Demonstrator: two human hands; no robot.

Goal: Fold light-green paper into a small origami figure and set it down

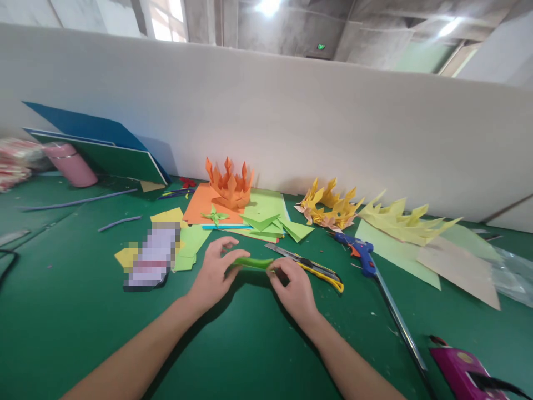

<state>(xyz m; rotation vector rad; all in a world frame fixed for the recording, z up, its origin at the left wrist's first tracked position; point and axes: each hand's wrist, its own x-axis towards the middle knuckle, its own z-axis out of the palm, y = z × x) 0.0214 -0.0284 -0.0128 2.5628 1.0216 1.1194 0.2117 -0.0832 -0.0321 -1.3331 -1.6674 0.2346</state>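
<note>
Between my two hands a narrow piece of folded green paper (255, 263) is held roughly level above the green table. My left hand (216, 264) pinches its left end between thumb and fingers. At the right end, my right hand (289, 283) grips it with thumb and fingertips. Just beyond my right hand lies a yellow utility knife (320, 272) with its blade out. Light green folded paper pieces (270, 225) and a small green paper star shape (214, 215) lie behind my hands.
An orange paper crown (231, 186), a yellow-orange one (328, 205) and a pale yellow one (408, 222) stand along the white partition (266, 111). To the right lies a blue glue gun (362, 253) with a long glue stick. A phone (154, 255) and pink bottle (73, 165) are left.
</note>
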